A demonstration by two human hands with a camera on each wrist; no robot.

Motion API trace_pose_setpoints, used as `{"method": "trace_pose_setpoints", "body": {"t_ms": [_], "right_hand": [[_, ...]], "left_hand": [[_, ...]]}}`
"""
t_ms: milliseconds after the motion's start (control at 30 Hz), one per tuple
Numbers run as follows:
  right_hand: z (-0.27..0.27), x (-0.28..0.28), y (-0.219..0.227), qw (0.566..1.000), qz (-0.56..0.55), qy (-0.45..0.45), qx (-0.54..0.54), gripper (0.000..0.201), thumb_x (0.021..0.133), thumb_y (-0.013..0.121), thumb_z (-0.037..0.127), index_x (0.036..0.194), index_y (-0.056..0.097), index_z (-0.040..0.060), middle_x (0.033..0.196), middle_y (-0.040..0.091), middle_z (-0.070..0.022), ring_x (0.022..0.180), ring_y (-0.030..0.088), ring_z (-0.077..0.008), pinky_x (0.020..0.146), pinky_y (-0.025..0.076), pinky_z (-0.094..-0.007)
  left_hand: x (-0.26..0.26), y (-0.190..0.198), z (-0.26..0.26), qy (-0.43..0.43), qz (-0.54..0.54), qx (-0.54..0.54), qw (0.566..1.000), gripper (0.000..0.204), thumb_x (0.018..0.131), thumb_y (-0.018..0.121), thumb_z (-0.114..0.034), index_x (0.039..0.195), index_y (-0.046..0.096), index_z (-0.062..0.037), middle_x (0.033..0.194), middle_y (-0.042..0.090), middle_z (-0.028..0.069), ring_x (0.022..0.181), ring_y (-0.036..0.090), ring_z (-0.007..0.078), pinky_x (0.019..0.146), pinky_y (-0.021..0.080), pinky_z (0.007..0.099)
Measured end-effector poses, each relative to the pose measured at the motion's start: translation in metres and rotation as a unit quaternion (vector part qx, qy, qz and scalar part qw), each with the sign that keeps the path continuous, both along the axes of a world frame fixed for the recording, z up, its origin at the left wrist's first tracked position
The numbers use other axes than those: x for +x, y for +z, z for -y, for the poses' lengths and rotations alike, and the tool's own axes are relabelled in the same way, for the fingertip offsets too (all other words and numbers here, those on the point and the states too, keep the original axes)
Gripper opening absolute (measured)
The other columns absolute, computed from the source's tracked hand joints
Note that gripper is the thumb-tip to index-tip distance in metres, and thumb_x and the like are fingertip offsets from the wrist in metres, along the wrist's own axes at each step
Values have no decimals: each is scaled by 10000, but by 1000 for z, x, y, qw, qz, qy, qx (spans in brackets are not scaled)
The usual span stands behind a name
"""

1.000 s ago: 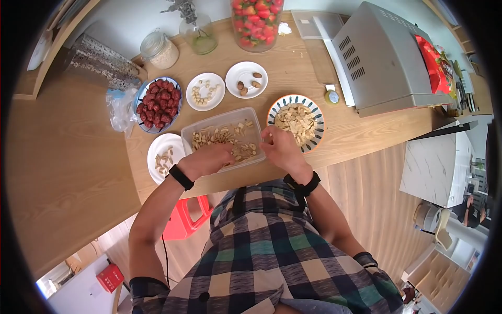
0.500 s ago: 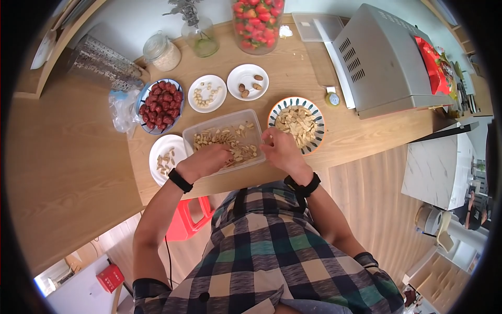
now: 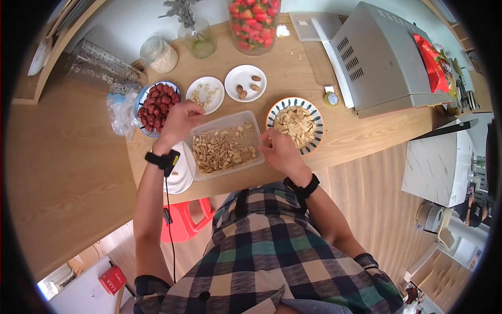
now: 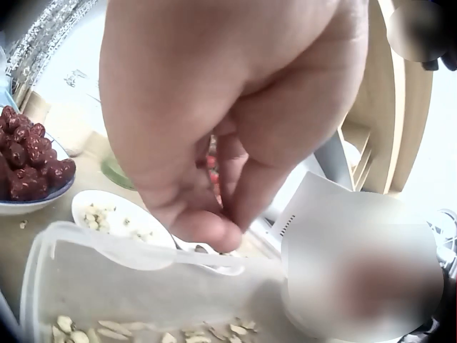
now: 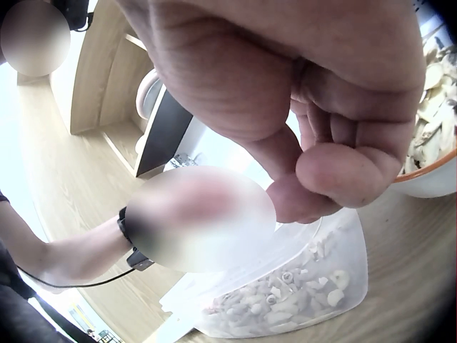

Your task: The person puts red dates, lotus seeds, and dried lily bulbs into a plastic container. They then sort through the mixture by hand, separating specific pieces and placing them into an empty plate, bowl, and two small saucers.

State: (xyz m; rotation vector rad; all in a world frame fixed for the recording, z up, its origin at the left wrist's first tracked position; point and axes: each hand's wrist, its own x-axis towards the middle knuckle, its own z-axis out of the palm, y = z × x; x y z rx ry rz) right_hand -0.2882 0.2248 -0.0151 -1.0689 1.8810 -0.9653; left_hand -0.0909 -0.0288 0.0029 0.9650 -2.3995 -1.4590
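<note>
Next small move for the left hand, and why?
Probably ease the left hand slightly farther over the small white plate with the pale pieces, then part its fingers. Its fingertips appear at the plate's near rim in the head view, drawn together; whether they pinch anything isn't visible.

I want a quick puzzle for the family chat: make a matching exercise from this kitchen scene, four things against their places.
Things:
1. Strawberries
2. Four brown nuts
3. Orange-rimmed bowl
4. Red stool

Places:
A. Just right of the open plastic box
B. Lower than the tabletop
C. Inside a tall clear container
D. On a round white plate

Right pairs: 1-C, 2-D, 3-A, 4-B.
</note>
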Motion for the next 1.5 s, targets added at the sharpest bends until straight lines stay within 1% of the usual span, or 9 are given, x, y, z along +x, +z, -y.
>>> {"method": "trace_pose_setpoints", "body": {"t_ms": [133,333,400,500,633,867,1233,1300,1500], "right_hand": [[0,1,-2,1000,-2,-6,-4,170,892,683,56,1014,596,-25,681,691,-137,501,646,-193,492,494,-333],[-1,2,-4,999,-14,-16,-44,158,868,682,43,990,604,-20,689,694,-154,525,657,-228,511,506,-357],[1,2,4,999,20,-25,10,186,825,700,35,978,608,-17,814,697,-234,773,698,-415,705,554,-463],[0,2,-5,999,-13,-17,-27,166,859,691,37,989,605,-20,697,698,-159,573,682,-237,534,516,-354],[2,2,-6,1000,-1,-15,-13,176,856,703,38,988,603,-23,691,697,-159,573,684,-236,533,514,-348],[3,-1,-5,1000,2,1,0,183,868,707,27,997,591,-32,664,680,-134,544,661,-188,498,492,-324],[5,0,2,999,30,-8,32,193,872,691,16,1016,581,-49,635,642,-97,476,584,-133,428,442,-287],[6,-1,5,997,31,-19,65,211,832,732,70,988,623,-21,746,677,-185,668,687,-303,611,524,-384],[7,0,13,996,46,-18,77,203,860,714,63,1001,609,-38,698,675,-162,579,672,-236,537,508,-352]], "left_hand": [[-14,-23,41,-14,80,-157,984,134,779,680,-4,899,739,7,869,735,163,774,717,263,737,550,335],[-28,-35,55,4,133,-154,979,147,795,665,-16,919,740,10,899,735,193,850,740,310,765,557,359],[-25,-31,53,10,115,-164,980,159,802,659,-8,938,739,7,900,731,199,863,740,318,766,557,365],[-14,-3,31,28,72,-199,977,176,811,645,16,961,736,6,901,724,214,863,738,331,761,558,378],[12,35,-21,-32,42,-196,979,154,861,635,59,995,705,33,882,713,182,789,703,291,723,548,350],[33,-14,-83,-231,137,-244,932,219,814,585,37,1020,653,2,1013,624,167,985,641,372,803,549,453],[43,-27,-95,-210,128,-253,936,100,817,597,28,903,646,12,1001,613,182,968,647,372,798,555,458],[42,-30,-94,-197,120,-255,939,81,828,604,15,890,656,4,983,620,173,953,645,369,808,549,456],[39,-27,-93,-127,52,-185,973,67,828,606,28,865,660,41,889,670,202,889,658,404,783,541,460]]}}
